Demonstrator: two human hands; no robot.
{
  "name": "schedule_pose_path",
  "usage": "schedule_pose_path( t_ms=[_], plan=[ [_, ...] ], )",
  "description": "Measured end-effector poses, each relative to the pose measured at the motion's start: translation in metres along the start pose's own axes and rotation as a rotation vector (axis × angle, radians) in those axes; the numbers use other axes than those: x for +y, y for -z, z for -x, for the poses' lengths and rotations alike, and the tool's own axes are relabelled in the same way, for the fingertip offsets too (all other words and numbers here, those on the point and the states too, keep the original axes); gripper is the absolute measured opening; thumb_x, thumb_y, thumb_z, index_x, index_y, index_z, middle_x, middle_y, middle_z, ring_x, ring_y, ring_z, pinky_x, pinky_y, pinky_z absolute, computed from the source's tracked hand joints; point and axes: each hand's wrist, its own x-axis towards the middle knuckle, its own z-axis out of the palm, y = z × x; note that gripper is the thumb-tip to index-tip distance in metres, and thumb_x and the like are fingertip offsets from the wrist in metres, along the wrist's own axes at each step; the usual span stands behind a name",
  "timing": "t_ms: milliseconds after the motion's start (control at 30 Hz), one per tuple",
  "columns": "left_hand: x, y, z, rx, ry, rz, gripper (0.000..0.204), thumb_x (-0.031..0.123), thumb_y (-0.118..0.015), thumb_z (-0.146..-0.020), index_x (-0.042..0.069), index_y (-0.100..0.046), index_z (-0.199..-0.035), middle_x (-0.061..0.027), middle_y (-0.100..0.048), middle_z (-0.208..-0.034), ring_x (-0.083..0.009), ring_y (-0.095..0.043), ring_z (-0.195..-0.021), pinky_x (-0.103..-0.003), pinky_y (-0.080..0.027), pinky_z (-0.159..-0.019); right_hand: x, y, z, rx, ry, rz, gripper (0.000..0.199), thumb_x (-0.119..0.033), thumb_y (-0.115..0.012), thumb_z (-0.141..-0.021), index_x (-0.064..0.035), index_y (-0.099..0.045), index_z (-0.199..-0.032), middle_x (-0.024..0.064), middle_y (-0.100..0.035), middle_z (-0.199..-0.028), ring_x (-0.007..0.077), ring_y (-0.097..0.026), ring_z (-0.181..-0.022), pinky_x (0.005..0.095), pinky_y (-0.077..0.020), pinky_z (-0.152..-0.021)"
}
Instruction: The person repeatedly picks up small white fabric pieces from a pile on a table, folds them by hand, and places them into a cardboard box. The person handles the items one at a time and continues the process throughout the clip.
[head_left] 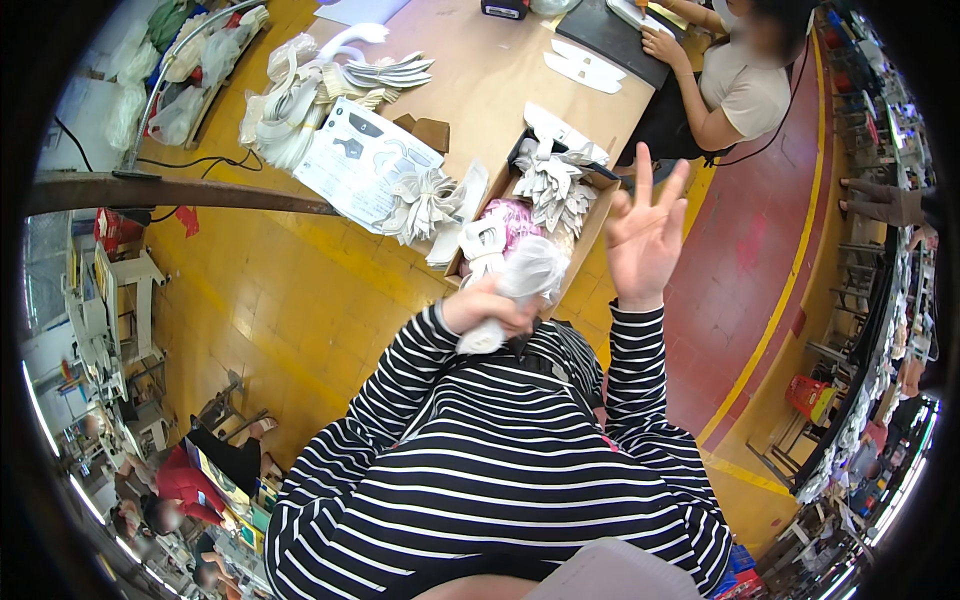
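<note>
My left hand [492, 308] is closed round a bundle of white cut pieces [534, 268], blurred by motion, in front of my waist. My right hand [645, 240] is raised to the right of the box, its fingers spread and nothing in it. Between and beyond the hands stands a cardboard box [588, 238] at the table's near edge. It holds bunches of white cut pieces [556, 188] and a pink-and-white bundle [514, 222]. A fanned bunch of white strips [424, 205] lies left of the box, beside a printed sheet with drawings [345, 165].
The brown table [480, 80] carries a pile of white and cream strips [290, 115] at the left and flat white pieces [584, 67] farther back. A co-worker [735, 95] sits at the far right over a black mat [612, 38]. A metal bar [190, 192] juts in from the left.
</note>
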Motion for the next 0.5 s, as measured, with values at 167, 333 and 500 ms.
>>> schedule_pose_path(
  t_ms=[167,333,500],
  plan=[
    [0.014,0.007,0.011,0.108,-0.206,0.091,0.03,0.014,-0.063,-0.084,0.001,-0.051,-0.109,-0.0039,-0.056,-0.081,-0.0132,-0.055,-0.073,-0.028,-0.047,-0.073,-0.01,0.012,0.005,0.131,0.111,0.343,0.047,-0.03,-0.048,-0.098,-0.0113,-0.037,-0.139,0.0124,-0.047,-0.132,0.017,-0.059,-0.092,0.0281,-0.0479,-0.083],
    [-0.002,0.012,-0.006,0.261,-0.171,-0.183,0.042,0.022,-0.058,-0.094,0.002,-0.042,-0.128,-0.0039,-0.055,-0.107,-0.0079,-0.051,-0.096,-0.025,-0.043,-0.085,0.02,-0.02,0.034,-0.16,-0.43,0.865,0.041,-0.015,-0.052,-0.094,-0.0039,-0.047,-0.133,0.0089,-0.055,-0.116,0.01,-0.055,-0.089,0.0228,-0.045,-0.077],
    [-0.012,0.012,-0.01,0.328,-0.267,-0.487,0.054,0.017,-0.051,-0.098,-0.002,-0.029,-0.143,-0.0084,-0.042,-0.138,-0.0144,-0.041,-0.125,-0.032,-0.034,-0.105,0.037,-0.033,0.04,-0.048,-0.323,0.989,0.05,-0.008,-0.069,-0.085,0.0001,-0.049,-0.13,0.0052,-0.057,-0.1,0.0059,-0.054,-0.075,0.0195,-0.0484,-0.068]
  ],
)
